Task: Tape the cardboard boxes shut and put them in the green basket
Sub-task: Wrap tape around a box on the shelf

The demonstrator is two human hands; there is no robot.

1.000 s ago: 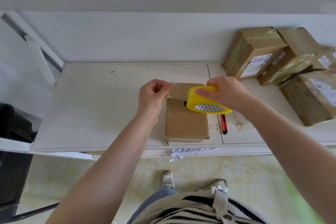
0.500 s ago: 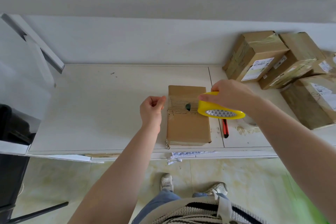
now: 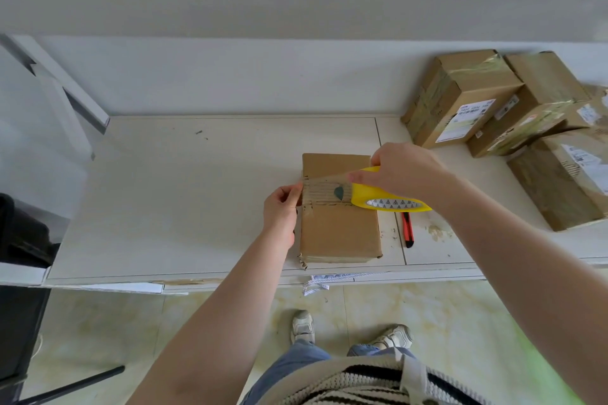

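The left hand (image 3: 281, 207) sits at the left edge of the cardboard box (image 3: 339, 230), its thumb and fingers pinching the free end of a clear tape strip (image 3: 324, 189) against that edge. The right hand (image 3: 403, 174) is curled over the top of the yellow tape roll (image 3: 388, 197), gripping it above the box's right side, with the index finger laid along the roll's outer face. Between the two hands the strip runs straight across the box top, over the ridged band about a third of the way down from its far end.

The box lies flat on the white table (image 3: 197, 207), close to the near edge, its long side pointing away from the person. Its near left corner looks frayed. Just to its right, partly under the roll, a red and black utility knife (image 3: 407, 228) lies on the table. Well to the right, against the wall, a stack of taped boxes with shipping labels (image 3: 513, 122) crowds the table's far corner.

Below the table edge a scrap of white patterned material (image 3: 316, 283) hangs down. A blurred green patch shows at the lower right corner of the view; whether it is the basket cannot be told
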